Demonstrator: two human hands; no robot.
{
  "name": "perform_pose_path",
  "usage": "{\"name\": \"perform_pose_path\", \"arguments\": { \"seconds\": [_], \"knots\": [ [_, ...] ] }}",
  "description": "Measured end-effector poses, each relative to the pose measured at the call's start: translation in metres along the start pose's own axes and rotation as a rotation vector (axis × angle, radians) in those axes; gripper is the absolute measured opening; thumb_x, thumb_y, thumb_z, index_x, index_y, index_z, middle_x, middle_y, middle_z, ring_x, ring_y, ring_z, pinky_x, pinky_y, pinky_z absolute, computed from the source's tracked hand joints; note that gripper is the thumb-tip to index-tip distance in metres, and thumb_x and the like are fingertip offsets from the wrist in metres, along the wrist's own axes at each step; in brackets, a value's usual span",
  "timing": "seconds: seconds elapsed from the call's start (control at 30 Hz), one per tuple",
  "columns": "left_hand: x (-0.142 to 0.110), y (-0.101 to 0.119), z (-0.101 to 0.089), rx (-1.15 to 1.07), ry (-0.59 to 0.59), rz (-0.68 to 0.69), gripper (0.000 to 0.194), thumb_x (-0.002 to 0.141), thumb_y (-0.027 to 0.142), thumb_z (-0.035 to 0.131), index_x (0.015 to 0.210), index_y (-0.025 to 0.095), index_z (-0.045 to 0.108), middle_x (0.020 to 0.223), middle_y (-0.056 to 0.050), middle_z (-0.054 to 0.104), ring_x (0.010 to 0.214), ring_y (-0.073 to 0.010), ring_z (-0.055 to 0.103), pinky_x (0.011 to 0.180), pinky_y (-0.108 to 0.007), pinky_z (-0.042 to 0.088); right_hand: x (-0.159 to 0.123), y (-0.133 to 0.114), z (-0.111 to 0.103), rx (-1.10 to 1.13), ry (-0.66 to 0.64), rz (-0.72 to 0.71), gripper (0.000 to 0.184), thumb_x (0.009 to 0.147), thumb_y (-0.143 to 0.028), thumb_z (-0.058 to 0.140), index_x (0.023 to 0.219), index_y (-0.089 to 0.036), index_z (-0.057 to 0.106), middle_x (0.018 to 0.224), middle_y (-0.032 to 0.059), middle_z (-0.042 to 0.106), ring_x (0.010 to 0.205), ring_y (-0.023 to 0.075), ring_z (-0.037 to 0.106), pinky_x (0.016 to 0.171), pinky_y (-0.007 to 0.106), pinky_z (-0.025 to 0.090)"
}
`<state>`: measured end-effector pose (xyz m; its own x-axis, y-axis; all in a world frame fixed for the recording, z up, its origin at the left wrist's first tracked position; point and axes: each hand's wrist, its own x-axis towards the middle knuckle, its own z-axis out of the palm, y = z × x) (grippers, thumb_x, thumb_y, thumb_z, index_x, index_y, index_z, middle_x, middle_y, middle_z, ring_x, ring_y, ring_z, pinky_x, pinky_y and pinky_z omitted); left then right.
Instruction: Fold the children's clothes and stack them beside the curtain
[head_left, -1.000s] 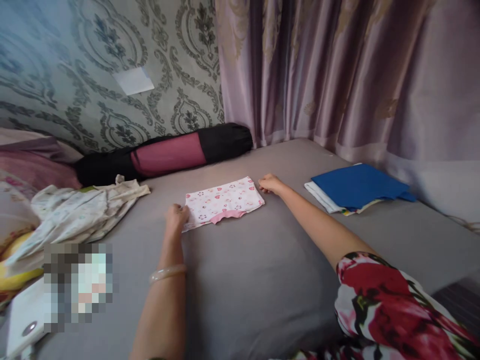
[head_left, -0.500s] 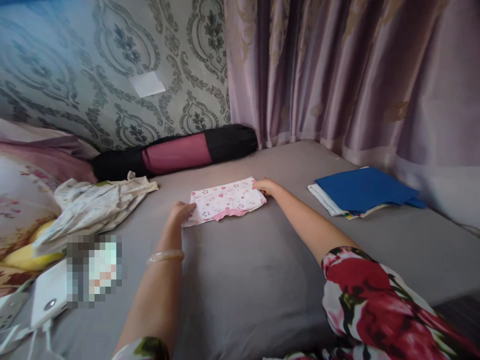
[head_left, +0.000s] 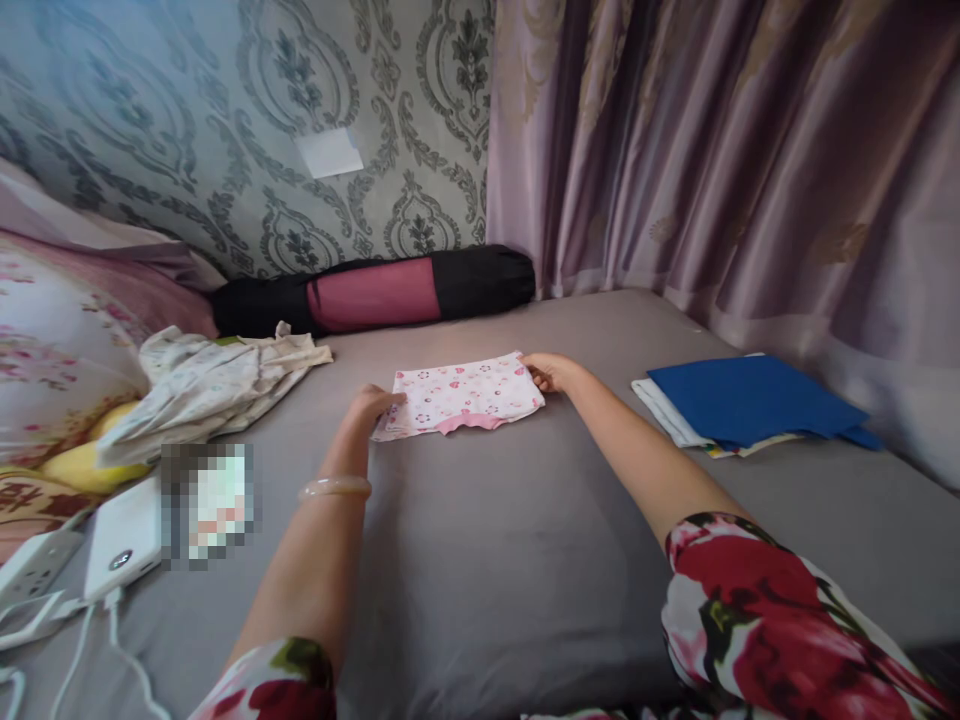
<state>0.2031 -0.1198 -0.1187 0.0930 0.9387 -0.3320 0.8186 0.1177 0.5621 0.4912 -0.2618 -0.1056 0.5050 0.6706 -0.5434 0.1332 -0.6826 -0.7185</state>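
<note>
A small white shirt (head_left: 465, 388) with pink and dark prints lies folded in a flat rectangle on the grey bed sheet (head_left: 510, 560). Its pink neckline faces me. At its left edge, my left hand (head_left: 372, 403) pinches the cloth, thumb on top. My right hand (head_left: 553, 372) is closed on the far right corner, fingers curled at the edge. To the right lies a stack of folded clothes with a blue garment (head_left: 750, 398) on top. Left of the shirt is a crumpled pale printed garment (head_left: 217, 385).
A long black and maroon bag (head_left: 375, 292) lies along the wall, near the curtain (head_left: 637, 150). On the left are a floral pillow (head_left: 60, 330), a yellow item (head_left: 90, 468), a white power bank (head_left: 124, 535) with cables and a power strip (head_left: 37, 565).
The view has shifted a little, so the scene sits further right in the picture. Both hands stay at the folded shirt's side edges, and the shirt keeps its folded shape.
</note>
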Motion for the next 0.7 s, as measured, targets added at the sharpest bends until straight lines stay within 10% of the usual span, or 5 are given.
{"name": "perform_pose_path", "arguments": {
  "seconds": [0.43, 0.7],
  "knots": [
    [-0.019, 0.027, -0.024, 0.110, 0.044, 0.218, 0.018, 0.057, 0.028, 0.077, 0.053, 0.016, 0.065, 0.050, -0.002, 0.055, 0.058, -0.0176, 0.055, 0.053, -0.026, 0.037, -0.011, 0.000, -0.006, -0.015, 0.051, -0.013, 0.035, 0.086, -0.021, 0.068, 0.062, -0.018, 0.043, 0.047, -0.0104, 0.034, 0.041, 0.0031, 0.026, 0.038, 0.015, 0.019],
    [-0.041, 0.068, -0.007, -0.099, -0.013, 0.279, 0.022, 0.057, 0.036, 0.080, 0.059, 0.017, 0.069, 0.044, 0.003, 0.045, 0.045, -0.0087, 0.034, 0.045, -0.024, 0.025, -0.044, -0.007, -0.058, -0.138, 0.232, -0.071, 0.042, 0.074, -0.019, 0.079, 0.059, -0.019, 0.041, 0.046, -0.0115, 0.029, 0.043, 0.0031, 0.021, 0.040, 0.018, 0.015]
  ]
}}
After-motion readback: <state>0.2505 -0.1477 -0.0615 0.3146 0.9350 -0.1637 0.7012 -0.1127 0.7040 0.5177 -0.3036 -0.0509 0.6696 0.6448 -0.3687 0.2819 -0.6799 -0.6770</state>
